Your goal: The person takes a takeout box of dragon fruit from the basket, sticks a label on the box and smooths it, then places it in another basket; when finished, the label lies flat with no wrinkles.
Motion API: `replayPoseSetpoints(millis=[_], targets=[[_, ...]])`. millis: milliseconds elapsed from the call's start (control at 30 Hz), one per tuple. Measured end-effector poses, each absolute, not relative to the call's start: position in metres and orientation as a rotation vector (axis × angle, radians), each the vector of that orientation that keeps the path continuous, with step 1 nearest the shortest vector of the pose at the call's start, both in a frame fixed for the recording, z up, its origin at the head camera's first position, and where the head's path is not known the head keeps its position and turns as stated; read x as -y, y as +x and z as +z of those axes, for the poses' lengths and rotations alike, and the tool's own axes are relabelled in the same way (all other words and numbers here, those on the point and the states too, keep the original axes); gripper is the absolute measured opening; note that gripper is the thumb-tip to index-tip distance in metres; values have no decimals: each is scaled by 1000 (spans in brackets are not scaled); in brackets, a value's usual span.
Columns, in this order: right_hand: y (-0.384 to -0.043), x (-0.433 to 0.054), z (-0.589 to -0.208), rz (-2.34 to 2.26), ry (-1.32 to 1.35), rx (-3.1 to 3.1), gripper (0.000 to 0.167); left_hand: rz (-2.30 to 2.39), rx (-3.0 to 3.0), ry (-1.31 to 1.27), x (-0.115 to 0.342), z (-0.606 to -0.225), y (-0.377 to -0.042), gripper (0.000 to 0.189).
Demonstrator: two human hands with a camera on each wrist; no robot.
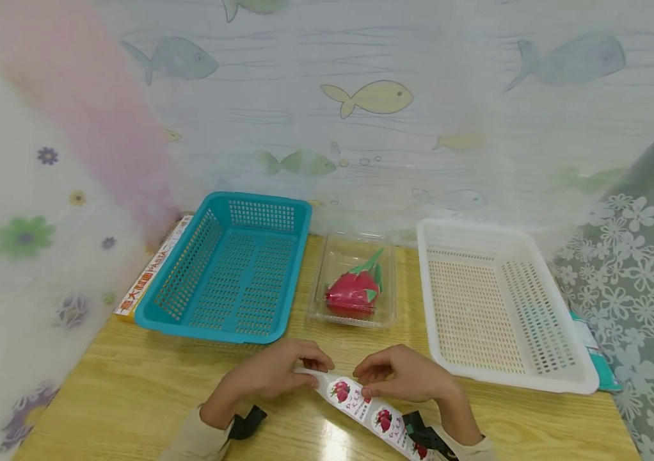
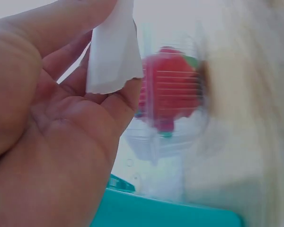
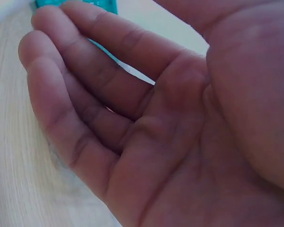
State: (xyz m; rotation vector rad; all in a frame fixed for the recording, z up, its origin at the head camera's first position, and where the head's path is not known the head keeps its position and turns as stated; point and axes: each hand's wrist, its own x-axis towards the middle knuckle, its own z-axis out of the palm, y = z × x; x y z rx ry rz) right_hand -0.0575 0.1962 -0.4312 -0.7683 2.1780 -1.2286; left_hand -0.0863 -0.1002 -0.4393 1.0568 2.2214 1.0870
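Observation:
A white strip of round dragon fruit stickers (image 1: 383, 419) slants down to the right over the table. Its upper end is pinched between the thumb and fingers of my left hand (image 1: 278, 370); in the left wrist view the white backing (image 2: 114, 56) shows a torn edge. My right hand (image 1: 407, 376) is beside the strip, its thumb tip overlapping the edge in the head view. In the right wrist view its fingers (image 3: 99, 78) are loosely bent with no strip between them. Beyond both hands, a pink dragon fruit (image 1: 352, 292) with green leaf tips lies inside a clear plastic box (image 1: 386, 317).
At the left stands a blue-green plastic basket (image 1: 249, 275), with a pasta box (image 1: 148, 275) along its outer side. To the right is a white basket (image 1: 471, 307), and a teal packet (image 1: 603, 371) pokes out beyond it. A fish-print curtain (image 1: 281, 109) hangs behind the wooden table (image 1: 131, 397).

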Motion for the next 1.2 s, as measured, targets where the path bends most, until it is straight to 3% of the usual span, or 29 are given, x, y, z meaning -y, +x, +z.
replayPoseSetpoints(millis=[233, 967, 1200], targets=[[-59, -191, -434, -1212, -745, -2263, 6, 1169, -2206, 1021, 93, -422, -95, 28], [-57, -188, -425, -1706, -645, -2402, 7, 1944, -2229, 768, 70, -413, -115, 45], [-58, -182, -422, -1897, -604, -2414, 7, 1949, -2236, 724, 64, -413, -108, 43]])
